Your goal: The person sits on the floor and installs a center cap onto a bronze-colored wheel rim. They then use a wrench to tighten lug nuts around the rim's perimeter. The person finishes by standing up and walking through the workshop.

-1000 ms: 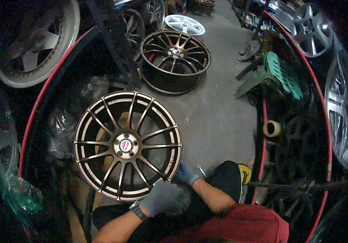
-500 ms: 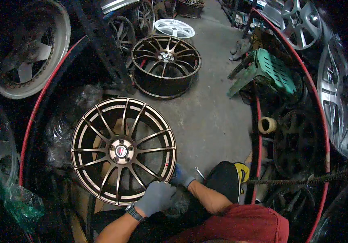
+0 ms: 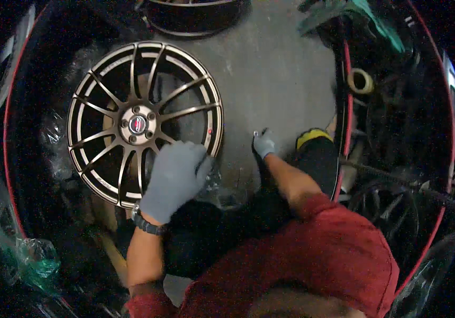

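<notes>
A bronze multi-spoke wheel rim lies face up at the left, with a round centre cap in its hub. My left hand, in a grey glove, hangs over the rim's near right edge. Its fingers are curled, and whatever they may hold is hidden. To the right, my gloved right hand is down at the floor, closed around a small wrench. Only the wrench's ring end shows beside the fingers; the glove covers its handle.
Another dark wheel rim lies farther ahead. A green plastic stool is at the far right. Red-edged rack rails curve along both sides, with a roll of tape at the right one. My yellow-edged knee area is beside my right hand.
The view has tipped downward. My right hand has left the rim's edge and reached right to the wrench on the floor. My left hand has risen over the rim's near right side.
</notes>
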`<state>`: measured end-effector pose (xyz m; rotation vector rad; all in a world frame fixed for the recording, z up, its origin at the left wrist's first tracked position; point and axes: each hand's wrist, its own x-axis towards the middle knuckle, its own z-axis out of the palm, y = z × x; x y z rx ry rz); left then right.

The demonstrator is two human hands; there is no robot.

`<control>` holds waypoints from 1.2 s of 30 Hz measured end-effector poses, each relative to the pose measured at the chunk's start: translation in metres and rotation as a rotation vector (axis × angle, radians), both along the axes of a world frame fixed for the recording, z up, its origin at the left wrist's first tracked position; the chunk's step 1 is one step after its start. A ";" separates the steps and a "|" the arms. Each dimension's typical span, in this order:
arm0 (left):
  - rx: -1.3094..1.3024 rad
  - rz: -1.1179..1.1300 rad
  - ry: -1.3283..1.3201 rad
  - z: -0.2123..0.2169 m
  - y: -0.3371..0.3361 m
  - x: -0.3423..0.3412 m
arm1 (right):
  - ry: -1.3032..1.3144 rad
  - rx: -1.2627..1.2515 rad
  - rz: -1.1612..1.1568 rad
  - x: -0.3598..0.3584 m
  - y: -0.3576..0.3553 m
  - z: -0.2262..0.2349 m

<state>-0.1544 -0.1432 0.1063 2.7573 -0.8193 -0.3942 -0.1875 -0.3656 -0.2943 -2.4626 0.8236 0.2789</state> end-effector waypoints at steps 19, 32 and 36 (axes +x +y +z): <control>-0.168 0.096 -0.145 0.009 0.010 -0.008 | -0.224 0.508 0.235 0.030 0.029 0.039; -0.145 0.166 -0.110 0.008 0.032 -0.009 | -0.101 1.396 0.209 0.033 0.077 0.117; -0.161 0.168 -0.148 0.009 0.035 -0.012 | -0.236 1.098 0.528 0.022 0.069 0.086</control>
